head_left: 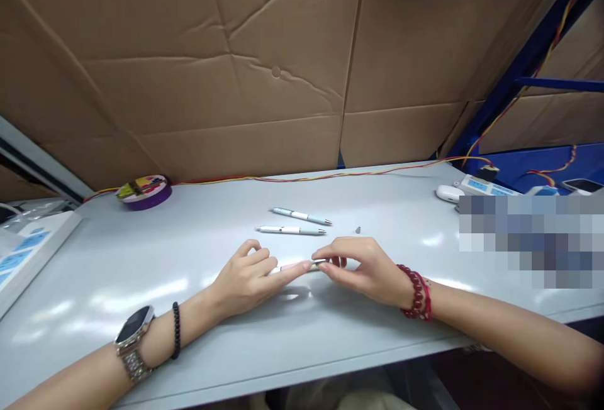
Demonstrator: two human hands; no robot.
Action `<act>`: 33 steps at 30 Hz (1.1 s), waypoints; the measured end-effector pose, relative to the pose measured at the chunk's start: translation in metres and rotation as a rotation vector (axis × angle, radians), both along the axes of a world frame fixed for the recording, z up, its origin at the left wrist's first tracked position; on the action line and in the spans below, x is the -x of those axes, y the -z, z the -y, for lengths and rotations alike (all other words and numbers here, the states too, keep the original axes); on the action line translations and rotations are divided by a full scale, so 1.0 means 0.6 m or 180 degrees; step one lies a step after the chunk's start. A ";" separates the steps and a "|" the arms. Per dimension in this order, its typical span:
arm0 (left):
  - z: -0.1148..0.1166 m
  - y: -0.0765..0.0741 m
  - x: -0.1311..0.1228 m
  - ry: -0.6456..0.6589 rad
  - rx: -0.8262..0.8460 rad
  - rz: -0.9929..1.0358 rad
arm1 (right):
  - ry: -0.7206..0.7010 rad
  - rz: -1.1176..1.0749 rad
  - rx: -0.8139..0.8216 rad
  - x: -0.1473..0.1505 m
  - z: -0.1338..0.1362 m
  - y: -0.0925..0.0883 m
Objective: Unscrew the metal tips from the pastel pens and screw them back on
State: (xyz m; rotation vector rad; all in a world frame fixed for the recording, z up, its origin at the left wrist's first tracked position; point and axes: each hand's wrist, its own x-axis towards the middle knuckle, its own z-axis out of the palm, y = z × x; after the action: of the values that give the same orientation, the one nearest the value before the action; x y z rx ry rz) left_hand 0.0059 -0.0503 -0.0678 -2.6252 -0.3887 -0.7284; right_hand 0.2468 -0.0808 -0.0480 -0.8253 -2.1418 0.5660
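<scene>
Low over the front of the white table, my left hand and right hand meet on one pale pen, which lies level just above the surface between them. My left fingers are closed around its near end, and my right thumb and fingertips pinch its metal end. Both grips are tight on it, with no gap showing.

I count three pens in all. Besides the one I hold, a teal pen and a white pen lie side by side just behind my hands, close together but not touching. One small grey tip sits alone to their right.

No writing can be read. The purple tape roll has a colourful printed top, and the white box at the right and the white board at the left carry blue labels too small to read.

My left wrist bears one watch and one black bead bracelet, my right wrist a red bead bracelet. One twisted red-and-yellow wire runs along the cardboard wall.
</scene>
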 end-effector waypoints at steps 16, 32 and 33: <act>0.002 0.004 0.005 0.0026 0.0037 -0.0050 | -0.0238 0.0197 0.0011 0.001 -0.004 0.001; 0.007 0.006 0.003 -0.0128 0.0158 -0.0198 | -0.0053 0.0552 -0.0192 -0.003 0.000 0.006; 0.008 0.005 0.003 -0.0142 0.0182 -0.0213 | -0.0030 0.0612 -0.0210 -0.006 -0.002 0.005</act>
State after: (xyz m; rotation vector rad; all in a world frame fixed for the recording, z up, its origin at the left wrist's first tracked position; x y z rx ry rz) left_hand 0.0042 -0.0551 -0.0709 -2.6774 -0.4533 -0.6220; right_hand 0.2502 -0.0798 -0.0508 -0.8633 -2.3268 0.4328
